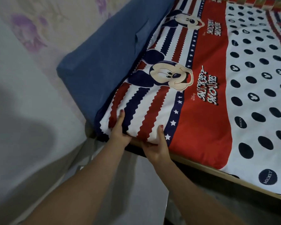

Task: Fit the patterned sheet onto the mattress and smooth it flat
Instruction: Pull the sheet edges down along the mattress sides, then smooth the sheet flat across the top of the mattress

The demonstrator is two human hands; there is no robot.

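At the blue mattress corner, the left hand and right hand grip the Mickey Mouse sheet, fingers tucked underneath. She seems mid-fitting; stretching it over the uncovered blue strip comes next.

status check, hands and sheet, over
Left hand and right hand both grip sheet at near corner. Blue mattress still bare along wall side. Nothing blocking.
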